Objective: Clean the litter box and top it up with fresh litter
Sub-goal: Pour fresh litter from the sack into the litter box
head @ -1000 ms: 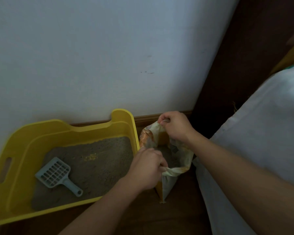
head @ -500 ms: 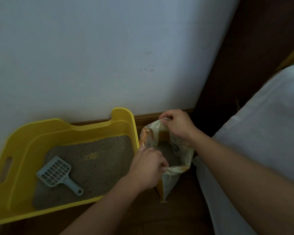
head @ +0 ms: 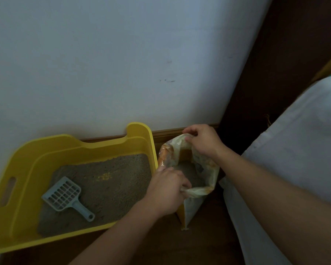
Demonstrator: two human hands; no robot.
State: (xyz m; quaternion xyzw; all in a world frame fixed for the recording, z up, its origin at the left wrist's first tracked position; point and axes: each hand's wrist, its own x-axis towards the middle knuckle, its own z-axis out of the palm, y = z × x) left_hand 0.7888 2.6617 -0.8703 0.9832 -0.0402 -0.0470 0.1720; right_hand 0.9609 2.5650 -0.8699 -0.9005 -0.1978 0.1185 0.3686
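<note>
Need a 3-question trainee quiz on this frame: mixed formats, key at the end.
1. True or false: the scoop lies inside the litter box.
2. What does the left hand grip? A: the scoop. B: the near rim of the litter bag. C: the box's handle slot.
3. Fill in: from the person's view, the litter bag stands to the ____ of the litter box.

Key: 1 true; 2 B; 3 right.
</note>
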